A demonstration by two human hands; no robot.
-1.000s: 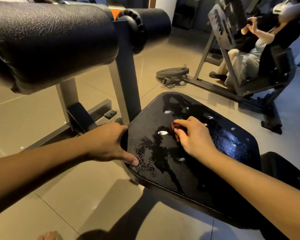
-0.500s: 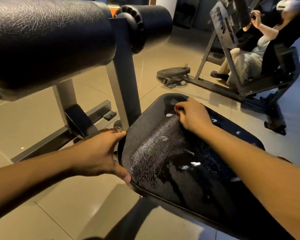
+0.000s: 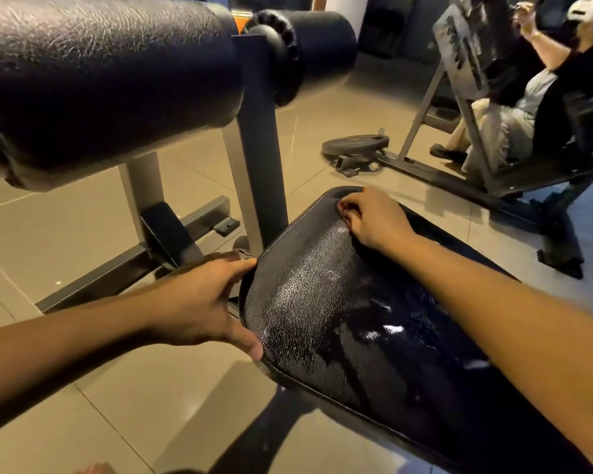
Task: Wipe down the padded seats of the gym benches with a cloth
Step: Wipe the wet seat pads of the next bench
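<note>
Head view: left hand [image 3: 199,302] tight round seat [image 3: 322,319] edge

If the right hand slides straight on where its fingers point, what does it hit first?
The right hand would slip off the far rim of the padded seat, then probably meet the grey upright post; depth is unclear.

Dim, warm indoor light. White glare glints off the glossy black padded vinyl bench seat [image 3: 374,330], and a soft dark shadow lies on the shiny beige tiled floor [image 3: 65,230] below it. Wide-angle distortion bends the edges and swells the nearby black cracked-leather roller pad [image 3: 100,80]. There is slight motion blur.
</note>
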